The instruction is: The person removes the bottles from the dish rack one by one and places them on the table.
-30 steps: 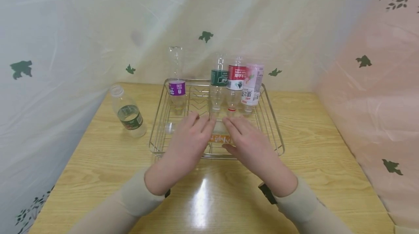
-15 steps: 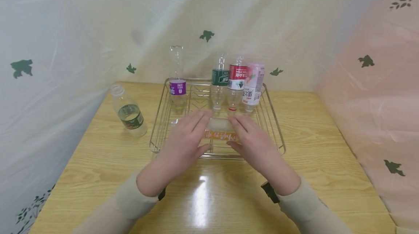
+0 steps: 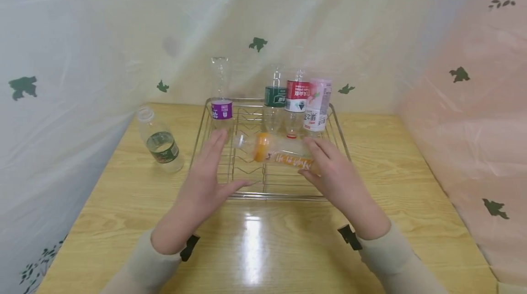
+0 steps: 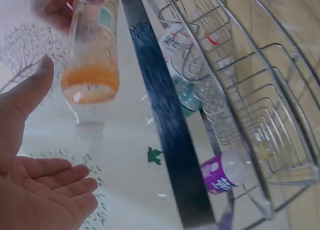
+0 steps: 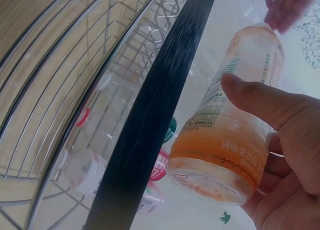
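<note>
My right hand (image 3: 341,182) grips a clear plastic bottle (image 3: 284,151) with an orange label near its base, thumb on one side and fingers round the other, as the right wrist view shows. The bottle lies nearly level above the wire rack (image 3: 263,195), its capped neck pointing left. To the left of that neck my left hand (image 3: 201,184) is spread, thumb well apart from the straight fingers, holding nothing. In the left wrist view its palm faces up beside the bottle, clear of it.
Several bottles stand neck-down along the rack's back: a purple-label bottle (image 3: 222,110), a green-label bottle (image 3: 275,97), a red-and-white-label bottle (image 3: 297,97) and a pink bottle (image 3: 318,104). Left of the rack, another green-label bottle (image 3: 162,145) stands neck-up on the wooden table (image 3: 123,221).
My left hand has let go of the orange-label bottle and moved left, thumb spreading wide. My right hand has shifted right with the bottle, whose neck now shows uncovered.
</note>
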The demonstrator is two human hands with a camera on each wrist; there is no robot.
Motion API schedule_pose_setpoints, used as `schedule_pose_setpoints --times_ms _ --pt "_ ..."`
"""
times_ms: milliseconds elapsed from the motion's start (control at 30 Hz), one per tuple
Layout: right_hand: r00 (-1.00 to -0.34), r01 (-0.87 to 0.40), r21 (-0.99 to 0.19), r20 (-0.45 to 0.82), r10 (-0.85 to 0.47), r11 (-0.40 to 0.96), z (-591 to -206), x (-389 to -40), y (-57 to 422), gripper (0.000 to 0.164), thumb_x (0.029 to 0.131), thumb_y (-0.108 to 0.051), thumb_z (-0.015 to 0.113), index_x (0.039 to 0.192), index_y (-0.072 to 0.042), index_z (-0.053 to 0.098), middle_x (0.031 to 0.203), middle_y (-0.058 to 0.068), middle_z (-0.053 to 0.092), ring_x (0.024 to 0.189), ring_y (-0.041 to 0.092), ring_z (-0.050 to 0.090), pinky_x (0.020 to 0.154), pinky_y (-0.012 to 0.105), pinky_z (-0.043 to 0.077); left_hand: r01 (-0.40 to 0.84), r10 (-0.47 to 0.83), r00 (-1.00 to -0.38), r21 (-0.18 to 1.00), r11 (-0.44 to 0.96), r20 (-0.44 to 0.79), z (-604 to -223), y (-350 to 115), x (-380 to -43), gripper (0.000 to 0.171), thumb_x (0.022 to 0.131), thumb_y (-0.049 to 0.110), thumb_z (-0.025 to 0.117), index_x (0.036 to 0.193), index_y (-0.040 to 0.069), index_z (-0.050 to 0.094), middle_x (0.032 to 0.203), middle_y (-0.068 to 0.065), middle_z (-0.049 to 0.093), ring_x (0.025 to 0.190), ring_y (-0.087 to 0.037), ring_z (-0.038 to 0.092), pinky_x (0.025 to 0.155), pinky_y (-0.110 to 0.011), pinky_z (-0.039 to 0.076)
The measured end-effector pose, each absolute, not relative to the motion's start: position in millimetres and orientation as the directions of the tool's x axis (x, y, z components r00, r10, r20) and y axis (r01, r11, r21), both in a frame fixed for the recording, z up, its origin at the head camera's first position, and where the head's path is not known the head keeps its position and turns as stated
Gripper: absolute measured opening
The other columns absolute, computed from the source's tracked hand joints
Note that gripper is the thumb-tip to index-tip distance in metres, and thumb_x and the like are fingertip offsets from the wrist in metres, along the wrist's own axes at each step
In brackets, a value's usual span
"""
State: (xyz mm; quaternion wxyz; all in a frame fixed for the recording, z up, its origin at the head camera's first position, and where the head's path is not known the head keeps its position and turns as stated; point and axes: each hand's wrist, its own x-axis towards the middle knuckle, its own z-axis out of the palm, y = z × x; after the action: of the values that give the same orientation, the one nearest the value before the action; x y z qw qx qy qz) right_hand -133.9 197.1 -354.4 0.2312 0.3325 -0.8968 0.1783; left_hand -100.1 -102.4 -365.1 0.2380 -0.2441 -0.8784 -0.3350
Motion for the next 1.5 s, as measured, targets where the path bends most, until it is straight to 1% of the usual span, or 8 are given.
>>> schedule_pose_setpoints --times_ms 167,333,533,700,933,1200,1333,1500 --pt "-0.709 -0.641 -0.187 0.515 -0.481 0.744 -354.7 -135.8 207.2 0.078 0.072 -0.01 0.094 0.137 0.008 0.056 0.128 0.023 0.059 0.116 0.039 0.058 0.095 0.051 0.054 0.423 0.201 -0.892 0.592 0.686 0.405 -368.8 -118.9 -98.4 0.119 0.07 0.033 0.096 0.159 -0.001 0.024 0.162 -0.02 0.026 0.148 -0.039 0.024 0.12 -0.053 0.022" --pt "-0.724 -0.62 -0.206 0.521 -0.452 0.757 -355.0 -137.3 215.6 0.077 0.073 -0.009 0.094 0.137 0.007 0.056 0.127 0.023 0.059 0.113 0.039 0.059 0.092 0.052 0.055 0.33 0.21 -0.943 0.641 0.693 0.259 -375.5 -133.8 -99.1 0.129 0.068 0.041 0.095 0.163 0.006 0.015 0.166 -0.015 0.017 0.15 -0.036 0.018 0.12 -0.055 0.02" --pt "-0.734 -0.6 -0.244 0.547 -0.403 0.762 -354.2 -138.3 226.4 0.075 0.073 -0.005 0.093 0.138 0.005 0.056 0.125 0.022 0.06 0.106 0.037 0.062 0.086 0.051 0.058 0.279 0.209 -0.96 0.648 0.708 0.185 -389.3 -145.6 -102.5 0.135 0.066 0.051 0.094 0.164 0.011 0.01 0.167 -0.015 0.013 0.15 -0.037 0.017 0.118 -0.058 0.021" --pt "-0.761 -0.561 -0.288 0.55 -0.345 0.777 -353.1 -138.9 236.7 0.078 0.074 -0.004 0.092 0.141 0.003 0.054 0.127 0.022 0.059 0.104 0.039 0.063 0.082 0.053 0.059 0.254 0.196 -0.967 0.669 0.698 0.162 -398.3 -151.8 -105.6 0.134 0.068 0.051 0.093 0.163 0.007 0.01 0.166 -0.018 0.014 0.15 -0.039 0.017 0.118 -0.06 0.021" --pt "-0.787 -0.515 -0.338 0.551 -0.278 0.788 -352.7 -142.8 251.7 0.08 0.075 -0.004 0.091 0.145 0.0 0.052 0.127 0.023 0.06 0.102 0.041 0.064 0.078 0.056 0.059 0.237 0.196 -0.971 0.699 0.675 0.14 -407.4 -158.3 -108.8 0.135 0.069 0.046 0.094 0.164 0.008 0.006 0.166 -0.019 0.012 0.151 -0.039 0.012 0.119 -0.06 0.018" --pt "-0.837 -0.429 -0.411 0.516 -0.183 0.805 -357.1 -149.5 272.0 0.077 0.079 -0.007 0.089 0.146 0.0 0.051 0.126 0.026 0.059 0.099 0.044 0.061 0.076 0.061 0.057 0.188 0.184 -0.979 0.709 0.679 0.084 -413.8 -163.2 -113.4 0.141 0.066 0.062 0.089 0.164 0.008 0.002 0.167 -0.016 0.005 0.151 -0.037 0.01 0.119 -0.058 0.017" --pt "-0.827 -0.42 -0.425 0.543 -0.146 0.802 -361.7 -152.8 280.8 0.079 0.078 -0.004 0.089 0.146 0.003 0.049 0.125 0.029 0.058 0.1 0.047 0.06 0.076 0.063 0.056 0.175 0.178 -0.981 0.72 0.672 0.072 -415.8 -165.2 -113.7 0.142 0.066 0.064 0.088 0.164 0.009 0.001 0.167 -0.017 0.005 0.151 -0.039 0.011 0.119 -0.06 0.017" --pt "-0.784 -0.428 -0.412 0.612 -0.103 0.804 -367.4 -158.2 291.2 0.083 0.076 0.001 0.089 0.145 0.009 0.045 0.122 0.033 0.057 0.104 0.05 0.058 0.079 0.065 0.054 0.159 0.163 -0.984 0.728 0.667 0.065 -419.3 -167.6 -114.6 0.144 0.064 0.065 0.088 0.163 0.007 0.001 0.167 -0.021 0.006 0.15 -0.041 0.012 0.118 -0.061 0.017"
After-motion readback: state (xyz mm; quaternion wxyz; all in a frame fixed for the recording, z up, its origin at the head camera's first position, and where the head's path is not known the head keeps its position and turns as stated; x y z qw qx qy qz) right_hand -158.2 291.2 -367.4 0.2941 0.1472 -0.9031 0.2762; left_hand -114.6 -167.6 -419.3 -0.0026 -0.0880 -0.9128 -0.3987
